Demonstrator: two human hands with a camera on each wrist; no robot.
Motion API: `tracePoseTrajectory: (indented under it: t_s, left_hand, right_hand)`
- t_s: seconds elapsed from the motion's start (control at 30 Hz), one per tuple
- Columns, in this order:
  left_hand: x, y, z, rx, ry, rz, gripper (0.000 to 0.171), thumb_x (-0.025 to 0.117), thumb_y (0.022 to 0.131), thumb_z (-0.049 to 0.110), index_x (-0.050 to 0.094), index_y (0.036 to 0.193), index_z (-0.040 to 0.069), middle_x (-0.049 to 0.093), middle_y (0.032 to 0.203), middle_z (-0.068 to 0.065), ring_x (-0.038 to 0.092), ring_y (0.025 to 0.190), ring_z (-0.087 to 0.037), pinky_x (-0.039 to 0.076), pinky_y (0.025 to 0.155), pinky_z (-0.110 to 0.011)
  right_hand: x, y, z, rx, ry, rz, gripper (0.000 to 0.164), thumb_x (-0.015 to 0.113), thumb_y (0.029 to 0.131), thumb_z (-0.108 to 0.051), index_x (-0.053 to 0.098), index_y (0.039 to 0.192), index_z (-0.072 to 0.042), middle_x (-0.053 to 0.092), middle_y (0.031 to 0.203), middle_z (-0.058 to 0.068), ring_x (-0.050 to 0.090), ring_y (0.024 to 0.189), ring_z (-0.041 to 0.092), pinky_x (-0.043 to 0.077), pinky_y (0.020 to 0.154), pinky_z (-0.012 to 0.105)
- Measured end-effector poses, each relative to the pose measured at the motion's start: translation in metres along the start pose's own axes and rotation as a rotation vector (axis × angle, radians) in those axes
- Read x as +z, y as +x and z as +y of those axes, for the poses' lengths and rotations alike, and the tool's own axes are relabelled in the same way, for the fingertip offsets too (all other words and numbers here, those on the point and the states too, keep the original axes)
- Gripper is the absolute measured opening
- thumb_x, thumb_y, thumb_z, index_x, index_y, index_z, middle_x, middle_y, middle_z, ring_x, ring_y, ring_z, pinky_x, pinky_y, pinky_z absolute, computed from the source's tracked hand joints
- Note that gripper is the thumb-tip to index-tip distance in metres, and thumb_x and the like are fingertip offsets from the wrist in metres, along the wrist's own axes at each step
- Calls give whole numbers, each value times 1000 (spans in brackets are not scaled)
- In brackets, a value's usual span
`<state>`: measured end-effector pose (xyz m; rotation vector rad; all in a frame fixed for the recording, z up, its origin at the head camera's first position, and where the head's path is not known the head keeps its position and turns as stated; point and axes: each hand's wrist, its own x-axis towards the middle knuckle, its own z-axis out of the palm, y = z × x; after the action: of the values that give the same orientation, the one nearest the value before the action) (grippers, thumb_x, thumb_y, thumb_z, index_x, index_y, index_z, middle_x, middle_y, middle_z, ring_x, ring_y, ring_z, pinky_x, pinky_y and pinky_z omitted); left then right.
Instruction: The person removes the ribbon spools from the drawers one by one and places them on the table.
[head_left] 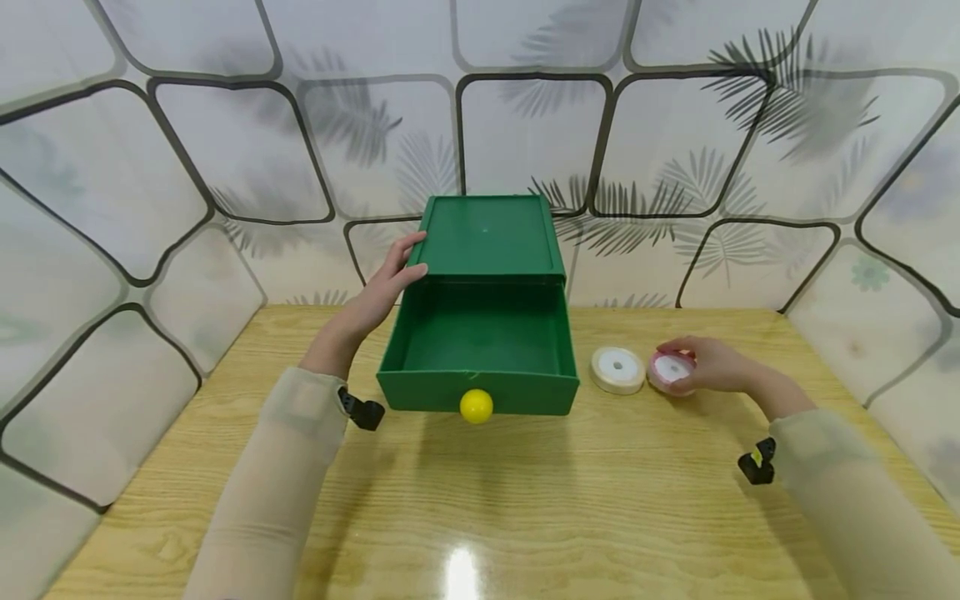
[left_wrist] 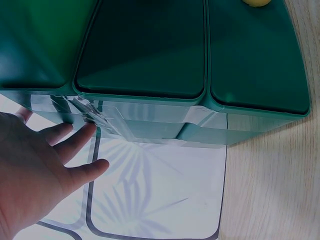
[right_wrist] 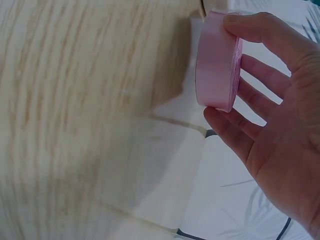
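A green drawer box [head_left: 487,237] stands on the table, its top drawer [head_left: 422,392] pulled out and showing a bare inside. The drawer front bears a round yellow knob [head_left: 476,406]. Beside the box's left side is my left hand [head_left: 369,302], fingertips at the upper edge in the head view; the left wrist view shows its fingers [left_wrist: 75,145] spread along the taped side. On the right, my right hand [head_left: 716,367] grips a roll of pink ribbon [right_wrist: 216,62] between thumb and fingertips around its rim. Just left of it lies a roll of cream ribbon [head_left: 617,372].
The wooden table [head_left: 600,500] reaches back to a patterned curtain [head_left: 532,125] that hangs behind and at both sides. The open drawer juts toward the front of the table. Black wrist cameras [head_left: 362,410] sit on both forearms.
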<state>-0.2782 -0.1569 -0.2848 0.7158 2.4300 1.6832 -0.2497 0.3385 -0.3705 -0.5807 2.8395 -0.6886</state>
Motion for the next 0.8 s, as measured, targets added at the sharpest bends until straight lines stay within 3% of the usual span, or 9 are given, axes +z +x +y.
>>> tracePoseTrajectory:
  t_s: [0.5,0.8]
  left_hand:
    - [0,0,0,-8,15,-2,62,38,102,37,9,156,25,7,160,-10,16,142,-33,21,109,-57]
    - [-1,0,0,-2,7,2,62,38,102,36,9,156,24,8,159,-11,17,142,-33,21,109,-57]
  right_hand:
    - [6,7,11,15,9,-15,68,81,74,-21,56,131,7,58,122,29,54,99,32,42,81,42]
    - [7,7,12,-6,30,-6,71,83,74,-19,53,132,10,55,126,32,53,108,40,42,84,46]
